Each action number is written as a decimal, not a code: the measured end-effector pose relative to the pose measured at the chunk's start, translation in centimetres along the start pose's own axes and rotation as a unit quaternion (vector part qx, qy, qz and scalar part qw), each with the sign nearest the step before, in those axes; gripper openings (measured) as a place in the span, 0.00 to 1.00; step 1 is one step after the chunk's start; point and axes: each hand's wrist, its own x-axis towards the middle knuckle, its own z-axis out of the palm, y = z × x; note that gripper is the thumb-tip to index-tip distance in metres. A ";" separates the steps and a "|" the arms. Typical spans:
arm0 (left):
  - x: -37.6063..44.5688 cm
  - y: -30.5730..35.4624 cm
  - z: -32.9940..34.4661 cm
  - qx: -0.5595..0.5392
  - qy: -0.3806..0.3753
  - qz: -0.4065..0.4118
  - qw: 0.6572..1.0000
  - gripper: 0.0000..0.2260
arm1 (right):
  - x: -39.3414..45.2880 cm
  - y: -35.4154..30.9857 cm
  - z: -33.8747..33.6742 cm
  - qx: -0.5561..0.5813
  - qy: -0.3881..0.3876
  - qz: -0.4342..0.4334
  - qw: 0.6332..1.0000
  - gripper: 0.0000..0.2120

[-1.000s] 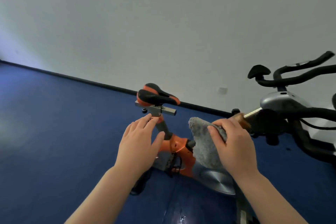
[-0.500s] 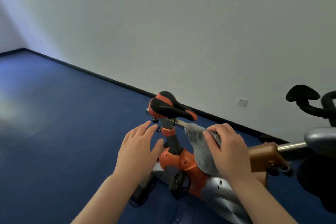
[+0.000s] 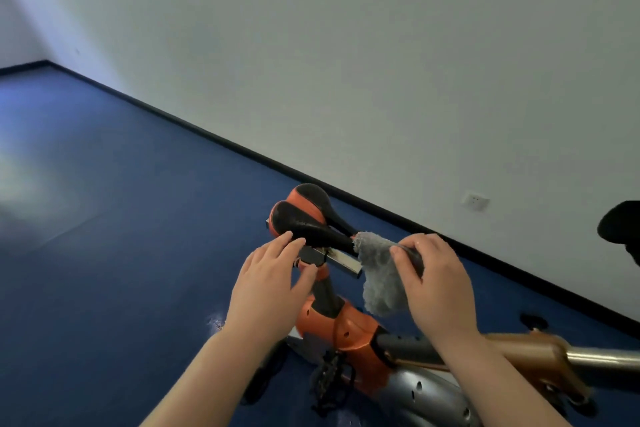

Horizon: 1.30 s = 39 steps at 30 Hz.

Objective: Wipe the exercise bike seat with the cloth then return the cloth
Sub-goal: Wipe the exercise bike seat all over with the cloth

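Both hands reach toward the bike: the left hand (image 3: 268, 282), fingers spread and empty, rests by the seat (image 3: 308, 218), while the right hand (image 3: 434, 284) grips the one grey cloth (image 3: 377, 274), just touching the seat's nose. Wiping looks barely begun; returning the cloth remains. One seat, one cloth.

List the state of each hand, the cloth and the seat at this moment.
right hand: gripping the cloth.
cloth: hanging bunched, its top edge at the seat's nose.
left hand: open, fingertips at the seat's near edge.
seat: uncovered, mounted on its post.
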 end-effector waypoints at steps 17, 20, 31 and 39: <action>15.2 -9.5 2.6 -0.015 -0.083 0.083 0.993 0.22 | 9.0 -0.1 10.6 -0.026 0.134 0.094 0.986 0.03; 15.4 -9.9 4.1 -0.029 -0.101 0.095 0.990 0.23 | 9.7 0.2 10.8 -0.056 0.223 0.018 0.973 0.04; 12.2 -10.5 8.5 -0.034 -0.075 0.060 0.995 0.28 | 4.8 6.3 15.7 -0.069 -0.127 -0.064 0.987 0.12; 11.4 -9.4 10.4 -0.034 -0.058 0.018 0.998 0.30 | 4.8 8.9 15.2 -0.159 -0.289 -0.134 0.934 0.25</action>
